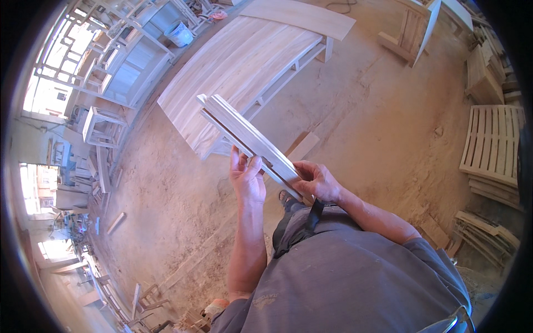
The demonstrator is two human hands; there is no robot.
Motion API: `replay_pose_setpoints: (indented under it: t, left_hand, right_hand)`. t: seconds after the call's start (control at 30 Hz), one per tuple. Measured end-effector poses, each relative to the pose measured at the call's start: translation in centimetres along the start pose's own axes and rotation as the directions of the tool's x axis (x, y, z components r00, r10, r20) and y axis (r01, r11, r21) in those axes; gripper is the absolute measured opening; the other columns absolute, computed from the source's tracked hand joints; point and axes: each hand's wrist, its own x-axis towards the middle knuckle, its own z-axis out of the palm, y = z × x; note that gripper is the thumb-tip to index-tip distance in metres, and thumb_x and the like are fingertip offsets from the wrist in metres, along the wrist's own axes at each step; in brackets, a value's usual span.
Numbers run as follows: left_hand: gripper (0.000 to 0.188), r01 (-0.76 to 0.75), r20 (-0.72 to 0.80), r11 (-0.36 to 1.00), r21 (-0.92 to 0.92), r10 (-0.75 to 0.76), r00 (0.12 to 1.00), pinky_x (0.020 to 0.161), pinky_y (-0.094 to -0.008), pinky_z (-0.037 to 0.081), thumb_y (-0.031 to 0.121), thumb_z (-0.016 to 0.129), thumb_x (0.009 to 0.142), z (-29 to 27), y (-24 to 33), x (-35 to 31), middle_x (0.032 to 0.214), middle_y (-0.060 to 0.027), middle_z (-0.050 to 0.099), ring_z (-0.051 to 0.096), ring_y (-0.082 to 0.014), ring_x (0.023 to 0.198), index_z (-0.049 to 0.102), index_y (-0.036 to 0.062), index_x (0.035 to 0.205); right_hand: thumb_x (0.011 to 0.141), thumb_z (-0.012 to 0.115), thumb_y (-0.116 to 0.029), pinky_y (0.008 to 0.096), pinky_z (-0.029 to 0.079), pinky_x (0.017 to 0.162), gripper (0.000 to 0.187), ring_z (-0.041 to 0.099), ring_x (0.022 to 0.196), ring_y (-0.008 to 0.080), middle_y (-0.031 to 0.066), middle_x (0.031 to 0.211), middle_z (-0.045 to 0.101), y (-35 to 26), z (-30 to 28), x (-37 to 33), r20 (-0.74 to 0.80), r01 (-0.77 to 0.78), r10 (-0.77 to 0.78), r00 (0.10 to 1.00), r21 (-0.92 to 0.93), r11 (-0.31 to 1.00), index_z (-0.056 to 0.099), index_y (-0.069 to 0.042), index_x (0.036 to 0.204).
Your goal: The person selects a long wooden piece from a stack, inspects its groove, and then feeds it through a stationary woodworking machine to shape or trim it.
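A bundle of long, pale wooden strips (pixel 244 129) is held slantwise in front of my body, its far end tilted toward the upper left. A dark gap or groove runs along its length. My left hand (pixel 248 178) is closed around the lower left side near the middle, thumb on top. My right hand (pixel 317 182) grips the near end by my waist, fingers bent against the wood. How many strips there are, I cannot tell. Just past the far end stands a large, low wooden table or panel (pixel 222 72) of pale boards.
Slatted wooden panels (pixel 493 141) are stacked at the right, with curved wooden pieces (pixel 486 236) nearer. A wooden frame (pixel 408 39) stands far right. Left are a small stool-like frame (pixel 104 126) and a bucket (pixel 179 34). A wood offcut (pixel 116 223) lies on the dusty floor (pixel 166 194).
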Motion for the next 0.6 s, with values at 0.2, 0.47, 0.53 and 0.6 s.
replay_pose_setpoints:
  t: [0.2, 0.47, 0.53, 0.6]
  left_hand:
    - [0.065, 0.009, 0.053, 0.996, -0.085, -0.004, 0.999, 0.098, -0.0422, 0.052, -0.009, 0.06, 0.089, -1.1, 0.0, 0.5, 0.125, -0.0085, 0.063, 0.062, -0.0232, 0.114, 0.041, 0.007, 0.149]
    - [0.064, -0.032, -0.025, 0.989, -0.142, 0.029, 0.999, 0.099, -0.0474, 0.051, -0.01, 0.061, 0.088, -1.9, 0.9, 1.1, 0.129, -0.0104, 0.062, 0.061, -0.0256, 0.116, 0.044, 0.0083, 0.147]
    - [0.065, -0.044, -0.064, 0.99, -0.138, 0.035, 0.997, 0.098, -0.048, 0.052, -0.011, 0.061, 0.088, -2.2, 1.2, 1.3, 0.129, -0.0105, 0.062, 0.061, -0.026, 0.116, 0.045, 0.0101, 0.147]
    - [0.067, -0.057, -0.091, 0.989, -0.133, 0.045, 0.995, 0.096, -0.0485, 0.053, -0.011, 0.061, 0.087, -2.6, 1.2, 1.3, 0.129, -0.0105, 0.062, 0.061, -0.0263, 0.116, 0.045, 0.0117, 0.147]
  right_hand:
    - [0.085, 0.069, 0.0, 0.0296, 0.045, 0.105, 0.059, 0.06, 0.116, 0.0147, 0.0095, 0.126, 0.065, -0.6, 0.4, -0.1, -0.039, 0.011, -0.015, 0.999, -0.086, 0.996, 0.051, 0.005, 0.14]
    - [0.085, 0.071, 0.005, 0.0299, 0.045, 0.106, 0.062, 0.058, 0.119, 0.0155, 0.0109, 0.131, 0.061, 2.7, -1.8, 0.8, -0.048, 0.03, -0.031, 0.998, -0.025, 0.999, 0.048, 0.0, 0.142]
    - [0.085, 0.072, 0.004, 0.0295, 0.045, 0.105, 0.061, 0.059, 0.118, 0.0151, 0.0103, 0.13, 0.062, 2.8, -2.1, 0.8, -0.039, 0.013, -0.015, 0.999, -0.034, 0.999, 0.049, 0.0, 0.141]
    - [0.084, 0.071, 0.003, 0.0298, 0.046, 0.104, 0.061, 0.06, 0.117, 0.0149, 0.0095, 0.128, 0.062, 2.7, -2.2, 0.9, -0.038, 0.004, -0.006, 0.999, -0.056, 0.998, 0.049, 0.001, 0.141]
